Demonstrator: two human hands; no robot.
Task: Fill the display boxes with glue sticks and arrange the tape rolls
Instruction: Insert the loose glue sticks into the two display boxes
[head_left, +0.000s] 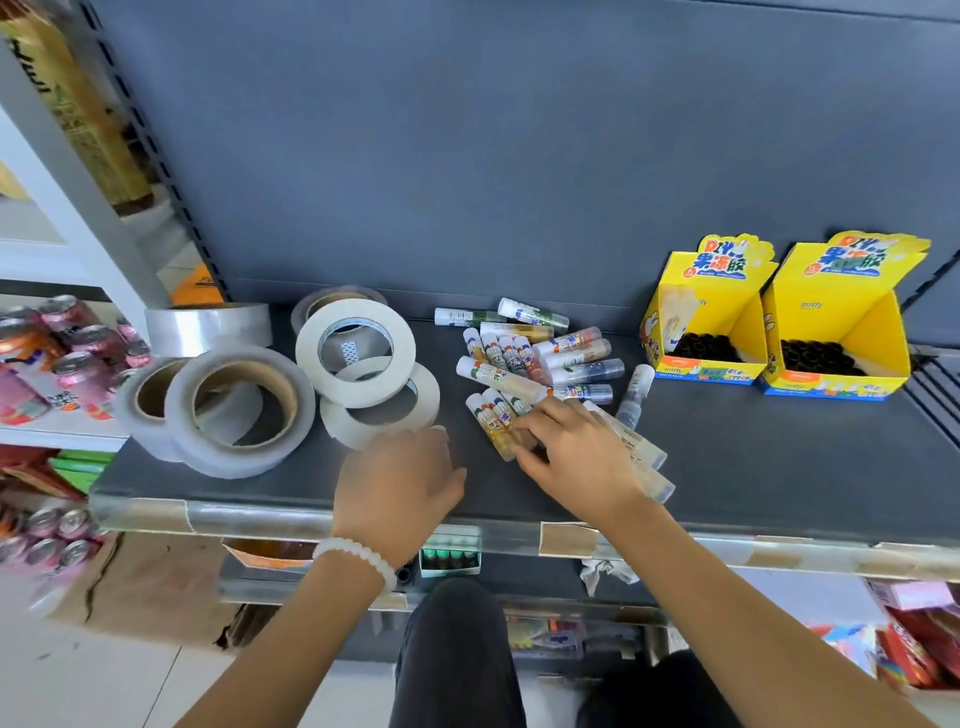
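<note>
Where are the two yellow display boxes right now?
In the head view, the two yellow display boxes stand side by side at the right rear of the grey shelf, against the back panel, right of the loose glue sticks.

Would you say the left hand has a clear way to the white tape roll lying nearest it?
Probably yes: the left hand hovers open just short of that white tape roll, with only bare shelf between them.
</note>
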